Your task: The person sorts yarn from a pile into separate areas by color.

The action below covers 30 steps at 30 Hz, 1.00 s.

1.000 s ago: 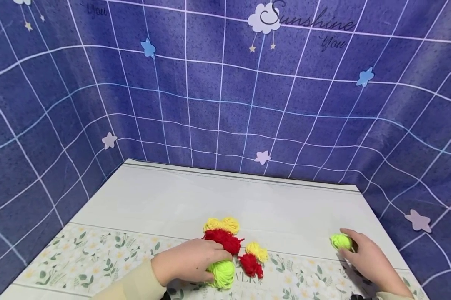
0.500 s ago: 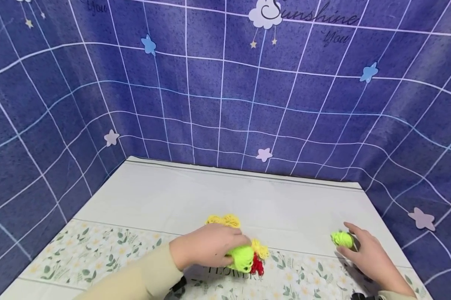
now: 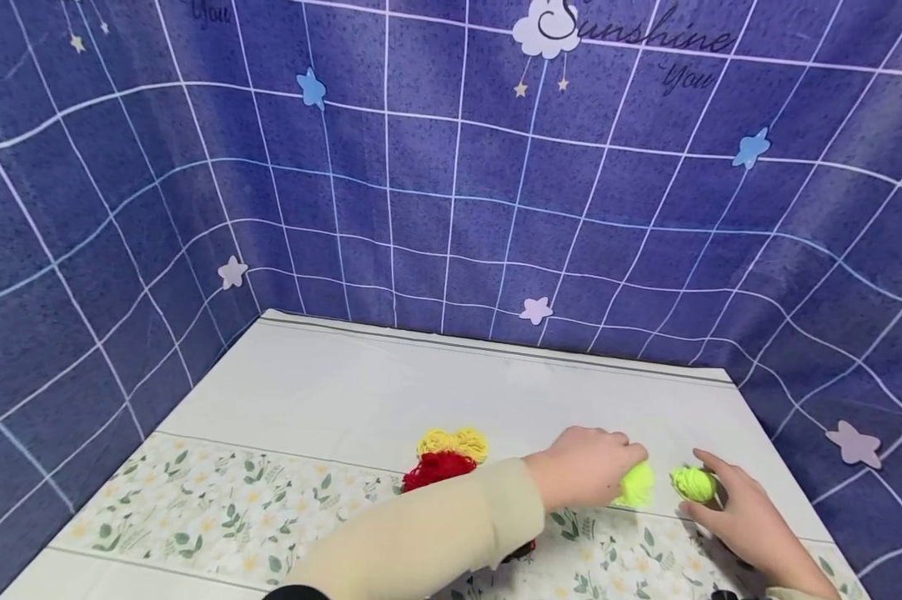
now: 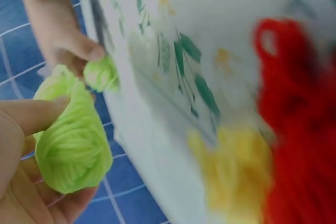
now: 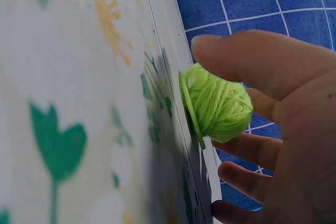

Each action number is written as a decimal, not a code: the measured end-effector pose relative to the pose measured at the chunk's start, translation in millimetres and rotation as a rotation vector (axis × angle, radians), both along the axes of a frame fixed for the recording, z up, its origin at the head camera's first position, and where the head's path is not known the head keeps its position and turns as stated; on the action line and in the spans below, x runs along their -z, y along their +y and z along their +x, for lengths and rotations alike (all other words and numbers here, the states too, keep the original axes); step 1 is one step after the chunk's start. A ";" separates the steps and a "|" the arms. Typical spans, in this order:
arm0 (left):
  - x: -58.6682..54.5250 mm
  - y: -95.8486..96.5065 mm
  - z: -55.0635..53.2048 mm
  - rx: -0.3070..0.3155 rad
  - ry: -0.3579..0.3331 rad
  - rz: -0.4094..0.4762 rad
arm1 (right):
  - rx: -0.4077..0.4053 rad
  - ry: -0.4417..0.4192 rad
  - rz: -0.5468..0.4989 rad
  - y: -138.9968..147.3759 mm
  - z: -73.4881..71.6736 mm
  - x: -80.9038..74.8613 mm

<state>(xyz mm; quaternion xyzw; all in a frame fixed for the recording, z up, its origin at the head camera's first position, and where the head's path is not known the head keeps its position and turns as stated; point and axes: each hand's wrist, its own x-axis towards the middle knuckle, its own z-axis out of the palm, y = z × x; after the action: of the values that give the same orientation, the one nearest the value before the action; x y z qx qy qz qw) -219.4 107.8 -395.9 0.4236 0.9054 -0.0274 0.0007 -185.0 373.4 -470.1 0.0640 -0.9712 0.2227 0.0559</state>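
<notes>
My left hand [image 3: 589,467] grips a larger lime-green ball of yarn [image 4: 73,148], thumb on one side and fingers on the other, over the right part of the table. A smaller lime-green ball of yarn [image 5: 218,103] rests on the table. My right hand [image 3: 744,508] is spread loosely around it, thumb on the near side and a gap by the index finger in the head view. Left of the hands lie red yarn [image 3: 436,469] and a yellow yarn bundle [image 3: 453,444]. The left sleeve covers much of the smaller red and yellow bundles in the head view.
The white table [image 3: 361,379] carries a flower-print strip [image 3: 218,508] along its nearer part. Blue grid-patterned cloth [image 3: 421,167] with stars surrounds the table at the back and both sides.
My left hand has carried the larger green ball rightward, past the red and yellow yarn, toward the smaller ball. My right index finger has lifted away from the smaller ball, which stays in place.
</notes>
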 end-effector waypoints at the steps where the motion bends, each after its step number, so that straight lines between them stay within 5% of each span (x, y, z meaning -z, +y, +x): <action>1: 3.6 8.6 -1.5 -0.010 0.002 -0.003 | 0.001 -0.006 -0.001 0.2 -0.3 0.3; 11: 29.4 61.7 -4.3 -0.059 0.048 -0.076 | 0.004 -0.017 0.004 5.7 -0.1 2.2; 23: 47.1 71.9 -7.9 -0.094 0.108 -0.109 | 0.001 0.005 -0.002 2.8 -2.6 1.2; 30: 52.1 73.6 -4.3 -0.111 0.037 -0.096 | 0.020 -0.010 -0.002 5.9 2.2 1.7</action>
<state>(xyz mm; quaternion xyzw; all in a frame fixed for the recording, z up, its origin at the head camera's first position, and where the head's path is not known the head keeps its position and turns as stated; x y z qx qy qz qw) -223.7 181.5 -448.0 0.3718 0.9250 -0.0785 0.0056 -182.9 379.3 -471.8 0.0531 -0.9718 0.2236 0.0535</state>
